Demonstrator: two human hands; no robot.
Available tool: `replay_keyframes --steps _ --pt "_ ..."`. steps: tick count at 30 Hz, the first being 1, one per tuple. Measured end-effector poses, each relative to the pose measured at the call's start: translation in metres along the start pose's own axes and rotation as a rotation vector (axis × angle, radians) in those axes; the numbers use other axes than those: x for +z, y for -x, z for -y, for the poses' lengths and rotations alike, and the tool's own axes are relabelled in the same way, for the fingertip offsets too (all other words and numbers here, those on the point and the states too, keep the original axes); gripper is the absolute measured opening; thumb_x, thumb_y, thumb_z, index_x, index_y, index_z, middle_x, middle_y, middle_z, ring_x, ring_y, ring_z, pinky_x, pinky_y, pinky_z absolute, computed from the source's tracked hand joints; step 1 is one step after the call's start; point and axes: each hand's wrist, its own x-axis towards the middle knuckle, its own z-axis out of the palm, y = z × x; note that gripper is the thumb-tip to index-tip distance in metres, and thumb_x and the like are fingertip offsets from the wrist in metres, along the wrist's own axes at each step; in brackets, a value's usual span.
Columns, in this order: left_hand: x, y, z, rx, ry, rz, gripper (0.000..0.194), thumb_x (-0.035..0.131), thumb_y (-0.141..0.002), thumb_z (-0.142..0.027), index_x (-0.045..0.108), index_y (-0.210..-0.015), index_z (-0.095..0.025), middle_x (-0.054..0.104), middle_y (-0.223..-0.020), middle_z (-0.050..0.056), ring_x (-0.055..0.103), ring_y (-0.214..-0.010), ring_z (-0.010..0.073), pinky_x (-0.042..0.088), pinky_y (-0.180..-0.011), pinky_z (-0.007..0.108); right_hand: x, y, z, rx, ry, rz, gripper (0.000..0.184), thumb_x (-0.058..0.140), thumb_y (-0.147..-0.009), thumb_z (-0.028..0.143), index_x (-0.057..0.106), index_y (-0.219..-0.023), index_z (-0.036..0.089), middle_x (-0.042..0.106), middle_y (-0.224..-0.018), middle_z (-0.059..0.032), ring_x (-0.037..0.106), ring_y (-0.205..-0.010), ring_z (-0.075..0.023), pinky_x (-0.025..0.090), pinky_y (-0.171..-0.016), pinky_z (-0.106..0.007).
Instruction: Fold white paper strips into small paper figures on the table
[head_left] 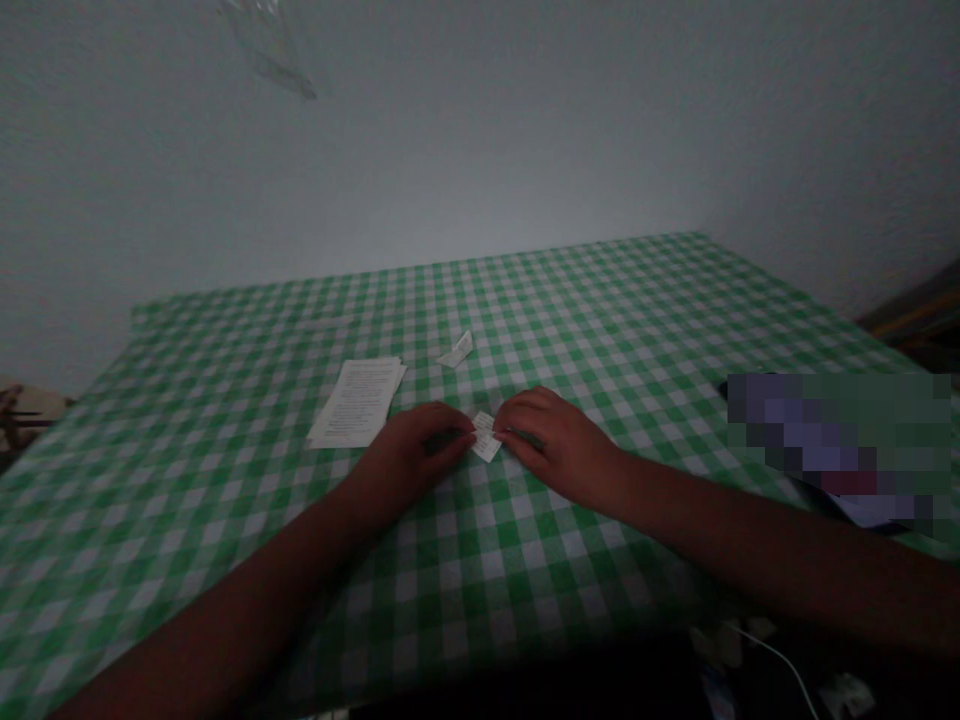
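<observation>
A pale wall (480, 130) rises behind the desk (187, 500), which is covered in green gingham cloth. Mid-desk lie a stack of printed papers (356, 403) and, nearer the back edge, a folded paper scrap (456, 350). The left hand (412, 455) and right hand (555, 445) hold a small white paper slip (485, 436) between them, their fingers (506, 432) pinched together on its ends.

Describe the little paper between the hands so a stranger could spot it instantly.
On the green-and-white checked tablecloth, look near the middle. The small white paper slip sits between the left hand and the right hand, touching the fingertips of both. Unlike the stack of printed sheets and the other folded slip, it is the only paper being held.
</observation>
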Motion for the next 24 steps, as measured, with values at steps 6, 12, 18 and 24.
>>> replay_keyframes --steps 6,12,18,24 --pt "-0.0027 0.0008 0.0026 0.060 0.001 -0.046 0.013 0.061 -0.091 -0.031 0.068 -0.095 -0.021 0.071 -0.098 0.003 0.067 -0.093 0.0200 0.053 -0.089 0.038 0.0068 0.0000 -0.0022 0.002 -0.089 -0.067 0.003 0.063 -0.093 0.021 0.064 -0.095 0.020 0.069 -0.095 -0.0048 0.062 -0.094 -0.0187 0.049 -0.088 -0.036" --pt "-0.0061 0.0007 0.0011 0.089 -0.015 -0.032 0.011 0.062 -0.090 -0.029 0.068 -0.091 -0.021 0.071 -0.097 0.004 0.067 -0.092 0.0209 0.053 -0.086 0.039 0.0077 -0.0001 -0.0030 0.027 -0.161 -0.090 0.001 0.066 -0.091 0.022 0.065 -0.092 0.021 0.071 -0.092 -0.0035 0.064 -0.092 -0.0181 0.049 -0.087 -0.036" --pt "-0.0057 0.0030 -0.0002 0.106 -0.019 -0.016 0.011 0.063 -0.089 -0.030 0.066 -0.093 -0.021 0.070 -0.096 0.003 0.067 -0.091 0.0200 0.053 -0.086 0.038 0.0073 -0.0002 -0.0062 0.066 -0.312 -0.082 0.004 0.069 -0.089 0.026 0.068 -0.091 0.023 0.072 -0.097 -0.0029 0.066 -0.095 -0.0178 0.051 -0.088 -0.036" --pt "-0.0046 0.0049 -0.0008 0.075 0.007 0.019 0.012 0.062 -0.089 -0.031 0.064 -0.098 -0.022 0.070 -0.100 0.004 0.066 -0.094 0.0203 0.052 -0.088 0.039 0.0080 0.0001 -0.0044 0.186 -0.523 -0.066 0.007 0.069 -0.087 0.029 0.070 -0.088 0.022 0.072 -0.096 -0.0029 0.067 -0.090 -0.0166 0.053 -0.083 -0.034"
